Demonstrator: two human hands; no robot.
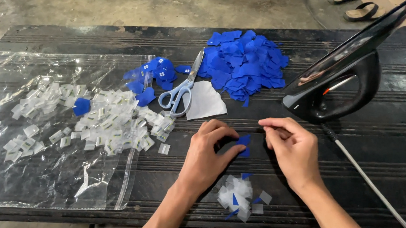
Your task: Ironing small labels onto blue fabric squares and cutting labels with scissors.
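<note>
My left hand [210,150] rests on the dark table [382,141] and pinches a small blue fabric piece [244,144] between thumb and fingers. Just to its right, my right hand [289,146] has its fingertips pinched together near that piece; whether it holds anything is hidden. Below both hands lies a small heap of white and blue scraps [241,197].
A big pile of blue fabric pieces [244,64] lies at the back, scissors [183,89] and a white patch [206,101] in front of it. White tags [107,119] cover a clear plastic sheet [41,174] at left. A black iron [343,76] stands upright at right, its cord [374,188] running forward.
</note>
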